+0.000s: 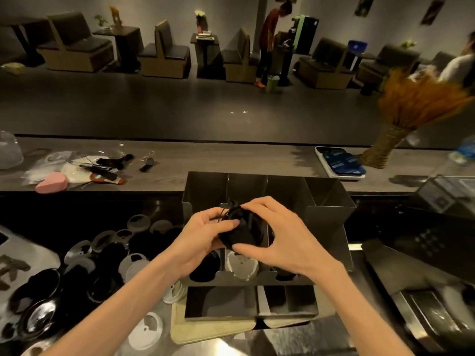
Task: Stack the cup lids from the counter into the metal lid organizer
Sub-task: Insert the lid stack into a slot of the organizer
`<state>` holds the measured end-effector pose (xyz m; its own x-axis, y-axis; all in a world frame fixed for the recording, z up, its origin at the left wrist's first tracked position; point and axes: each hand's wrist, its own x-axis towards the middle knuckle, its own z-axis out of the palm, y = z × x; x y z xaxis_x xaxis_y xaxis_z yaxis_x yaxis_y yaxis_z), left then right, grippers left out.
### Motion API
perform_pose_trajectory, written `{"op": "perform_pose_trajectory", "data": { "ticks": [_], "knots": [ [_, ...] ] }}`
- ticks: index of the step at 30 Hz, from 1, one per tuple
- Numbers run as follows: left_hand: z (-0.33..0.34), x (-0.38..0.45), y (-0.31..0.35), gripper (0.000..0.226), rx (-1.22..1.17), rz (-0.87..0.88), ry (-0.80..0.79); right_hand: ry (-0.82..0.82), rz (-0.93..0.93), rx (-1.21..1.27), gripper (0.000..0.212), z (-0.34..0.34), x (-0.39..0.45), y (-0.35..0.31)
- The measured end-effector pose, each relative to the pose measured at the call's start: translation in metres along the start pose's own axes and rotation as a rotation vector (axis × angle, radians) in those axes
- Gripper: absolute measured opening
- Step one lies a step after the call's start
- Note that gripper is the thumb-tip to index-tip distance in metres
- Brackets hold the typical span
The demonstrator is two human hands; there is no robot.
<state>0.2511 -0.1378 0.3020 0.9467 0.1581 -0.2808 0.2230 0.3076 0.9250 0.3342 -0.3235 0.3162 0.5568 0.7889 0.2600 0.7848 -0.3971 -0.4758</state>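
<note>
Lids still litter the bench [231, 348] at the lower left of the frame: white lids [145, 330] nearest me along the bottom edge, and further up a loose spread of black and clear lids [108, 255], some overlapping, none sorted yet. I judge that most of the work is left, since that pile is large.

Just above the bottom centre stands the metal lid organizer [331, 217], with a lower tray part in front whose contents I cannot make out. In its front row the middle compartment holds a white lid stack [241, 265], and the compartment to its left looks dark, probably black lids, though the shadow hides how many. The right front compartment is hidden behind my wrist.

Above those compartments, at frame centre, both my hands hold a stack of black lids [243, 233]. My left hand [203, 235] grips it from the left side with thumb on top and fingers curled beneath. My right hand [277, 235] curls round it from the right, fingertips at the top rim and thumb low. The stack is tilted and not yet inside any slot.

Higher in the frame, the organizer's rear compartments show bare metal walls, so there appears to be room left.
</note>
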Motion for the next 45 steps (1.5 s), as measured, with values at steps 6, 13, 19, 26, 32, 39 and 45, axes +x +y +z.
{"op": "perform_pose_trajectory", "data": {
  "ticks": [6,13,19,26,32,39,45],
  "knots": [
    [0.030,0.007,-0.008,0.027,-0.015,-0.023,-0.046,0.055,0.075,0.041,0.074,-0.003,-0.020,0.021],
    [0.052,0.018,-0.020,0.026,0.019,-0.074,0.025,0.046,0.161,0.044,0.072,-0.021,-0.043,0.066],
    [0.049,0.024,-0.030,0.025,0.006,-0.093,0.156,-0.173,0.244,-0.114,0.080,-0.018,-0.051,0.102],
    [0.046,0.019,-0.044,0.020,0.019,-0.124,0.254,-0.447,0.209,-0.241,0.089,0.006,-0.038,0.105],
    [0.047,0.014,-0.049,0.019,0.016,-0.114,0.303,-0.601,0.186,-0.375,0.073,0.031,-0.030,0.109],
    [0.051,0.015,-0.050,0.019,0.012,-0.103,0.335,-0.668,0.156,-0.487,0.047,0.041,-0.018,0.107],
    [0.058,0.017,-0.050,0.018,0.019,-0.093,0.317,-0.648,0.175,-0.464,0.046,0.043,-0.020,0.111]
  ]
}}
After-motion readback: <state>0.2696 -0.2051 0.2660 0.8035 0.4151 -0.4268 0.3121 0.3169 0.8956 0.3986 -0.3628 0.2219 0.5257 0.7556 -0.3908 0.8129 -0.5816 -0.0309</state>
